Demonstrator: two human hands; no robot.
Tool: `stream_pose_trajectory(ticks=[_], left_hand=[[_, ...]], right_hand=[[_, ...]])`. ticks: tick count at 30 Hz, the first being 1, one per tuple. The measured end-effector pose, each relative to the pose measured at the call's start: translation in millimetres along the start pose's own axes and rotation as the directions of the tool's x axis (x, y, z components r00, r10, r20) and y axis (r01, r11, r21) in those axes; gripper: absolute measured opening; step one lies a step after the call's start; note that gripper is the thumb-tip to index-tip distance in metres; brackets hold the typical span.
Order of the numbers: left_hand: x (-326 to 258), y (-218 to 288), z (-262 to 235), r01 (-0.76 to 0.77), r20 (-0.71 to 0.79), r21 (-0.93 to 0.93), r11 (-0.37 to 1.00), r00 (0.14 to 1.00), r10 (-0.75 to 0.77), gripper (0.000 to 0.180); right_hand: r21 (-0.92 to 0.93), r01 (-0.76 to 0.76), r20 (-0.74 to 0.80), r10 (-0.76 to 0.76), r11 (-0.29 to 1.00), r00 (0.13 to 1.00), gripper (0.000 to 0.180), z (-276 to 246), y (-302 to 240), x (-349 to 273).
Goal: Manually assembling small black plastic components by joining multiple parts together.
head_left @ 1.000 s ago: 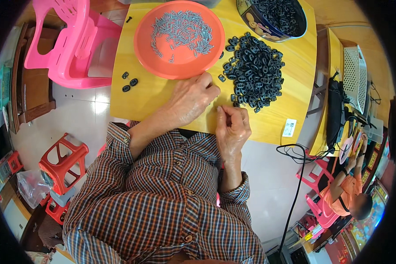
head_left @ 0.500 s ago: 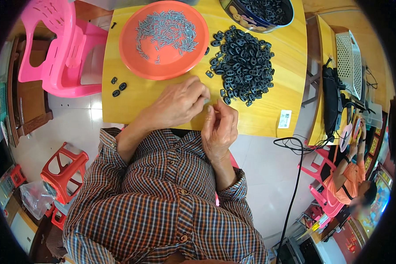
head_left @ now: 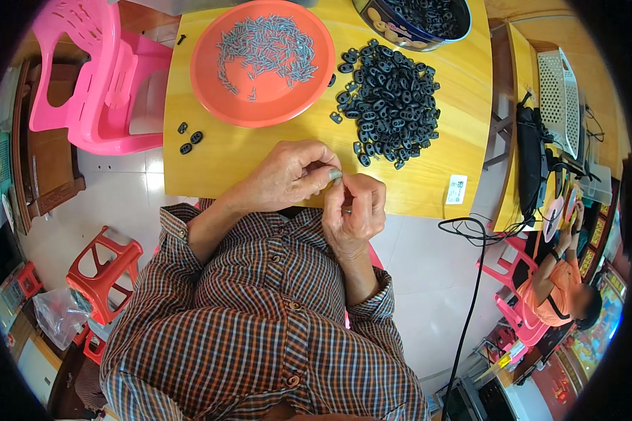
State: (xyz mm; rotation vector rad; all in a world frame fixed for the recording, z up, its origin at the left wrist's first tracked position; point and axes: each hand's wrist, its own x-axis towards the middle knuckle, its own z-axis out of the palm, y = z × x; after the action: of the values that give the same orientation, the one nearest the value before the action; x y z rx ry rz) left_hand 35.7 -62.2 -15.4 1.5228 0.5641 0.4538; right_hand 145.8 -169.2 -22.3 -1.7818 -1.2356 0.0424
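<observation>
My left hand point(head_left: 288, 175) and my right hand point(head_left: 356, 210) meet fingertip to fingertip over the near edge of the yellow table point(head_left: 253, 151). Both are closed in a pinch; whatever is between the fingers is too small and hidden to make out. Ahead of my left hand lies an orange plate point(head_left: 214, 98) with many small silvery metal pieces point(head_left: 270, 45), like tiny springs. Beyond my right hand is a heap of black oval two-hole pieces point(head_left: 393, 105), which look like cord locks. A few similar black pieces point(head_left: 196, 136) lie apart at the left.
A dark blue round tin point(head_left: 407, 35) with more black pieces stands at the far right. A white label point(head_left: 456, 189) lies near the right edge. A pink chair point(head_left: 98, 84) is left of the table, a black cable point(head_left: 474, 302) hangs at right, and another person point(head_left: 551, 281) sits farther right.
My left hand has come down from near the plate, and its fingertips now meet those of my right hand. My right hand's fingers have curled in more.
</observation>
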Motion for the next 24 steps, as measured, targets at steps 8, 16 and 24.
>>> stream_pose_trajectory(ticks=[8, 16, 24], left_hand=[[1, 4, -1, 0.236, 0.079, -0.296, 0.926, 0.972, -0.222, 0.007], [3, -4, -1, 0.277, 0.024, -0.397, 0.875, 0.956, -0.292, 0.009], [5, -6, -6, 0.258, -0.003, -0.452, 0.854, 0.957, -0.291, 0.01]], right_hand=[[0.037, 0.009, 0.017, -0.009, 0.999, 1.0, 0.014, -1, 0, 7], [-0.29, -0.097, 0.065, 0.121, 0.952, 0.991, 0.012, 0, 14, 25], [-0.467, -0.078, 0.152, 0.167, 0.881, 0.974, 0.011, -2, 6, 43]])
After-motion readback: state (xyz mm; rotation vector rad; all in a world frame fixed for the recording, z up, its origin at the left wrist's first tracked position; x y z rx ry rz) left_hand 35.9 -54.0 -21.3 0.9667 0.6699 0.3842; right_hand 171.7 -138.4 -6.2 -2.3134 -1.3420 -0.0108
